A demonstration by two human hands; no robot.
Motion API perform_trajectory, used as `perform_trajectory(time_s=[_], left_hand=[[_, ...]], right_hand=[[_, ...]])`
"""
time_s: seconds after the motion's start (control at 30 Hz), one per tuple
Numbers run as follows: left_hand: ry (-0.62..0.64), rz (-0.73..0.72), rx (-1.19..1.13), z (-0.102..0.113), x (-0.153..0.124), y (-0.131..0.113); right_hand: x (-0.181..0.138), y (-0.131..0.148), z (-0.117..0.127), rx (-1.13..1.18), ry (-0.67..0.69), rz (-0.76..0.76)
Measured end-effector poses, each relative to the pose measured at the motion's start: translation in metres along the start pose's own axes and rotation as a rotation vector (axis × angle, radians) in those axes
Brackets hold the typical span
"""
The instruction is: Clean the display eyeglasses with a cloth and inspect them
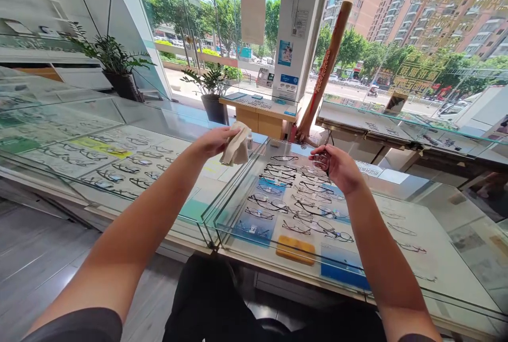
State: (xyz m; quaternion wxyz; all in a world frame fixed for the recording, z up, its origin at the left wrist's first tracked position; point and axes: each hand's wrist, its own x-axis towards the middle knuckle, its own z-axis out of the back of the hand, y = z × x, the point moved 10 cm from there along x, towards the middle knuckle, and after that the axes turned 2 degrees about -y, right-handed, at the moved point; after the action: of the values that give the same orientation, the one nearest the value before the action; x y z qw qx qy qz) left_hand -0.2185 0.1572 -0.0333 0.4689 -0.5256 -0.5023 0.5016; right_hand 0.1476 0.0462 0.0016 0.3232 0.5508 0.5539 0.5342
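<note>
In my left hand (217,141) is a crumpled beige cloth (237,145), pinched near its top and hanging above the glass display counter (254,158). A small bottle (250,142) stands just behind the cloth, partly covered by it. My right hand (337,166) is closed on a pair of dark-framed eyeglasses (320,160), held up over the right part of the counter. The two hands are apart, and the cloth does not touch the glasses. Rows of eyeglass frames (278,173) lie beneath the glass between and below my hands.
A yellow case (296,249) and a blue tray (344,268) lie under the glass near the front edge. Potted plants (119,66) stand beyond the counter on the left. A wooden pole (327,66) leans by the window, near a small table (257,102).
</note>
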Motion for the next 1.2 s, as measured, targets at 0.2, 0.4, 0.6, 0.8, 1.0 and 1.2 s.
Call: perform_trajectory(time_s=[0.2,0.4,0.6,0.8,1.0,1.2], left_hand=[[0.308,-0.264,-0.094,-0.104,-0.030,-0.080],[0.451,-0.488,-0.128,-0.192,-0.051,-0.114],[0.557,-0.550,-0.129,-0.241,-0.074,-0.112],[0.683,-0.488,-0.134,-0.255,-0.089,-0.104],[0.716,-0.493,-0.093,-0.260,-0.090,-0.091],[0.633,-0.517,-0.023,-0.259,-0.081,-0.082]], right_hand=[[0.010,0.055,0.004,-0.054,0.025,0.118],[0.002,0.090,0.020,0.000,-0.031,0.194],[-0.001,0.097,0.035,0.084,-0.065,0.228],[0.008,0.089,0.032,0.111,-0.016,0.207],[0.011,0.080,0.026,0.127,-0.006,0.213],[0.011,0.075,0.021,0.064,-0.021,0.213]])
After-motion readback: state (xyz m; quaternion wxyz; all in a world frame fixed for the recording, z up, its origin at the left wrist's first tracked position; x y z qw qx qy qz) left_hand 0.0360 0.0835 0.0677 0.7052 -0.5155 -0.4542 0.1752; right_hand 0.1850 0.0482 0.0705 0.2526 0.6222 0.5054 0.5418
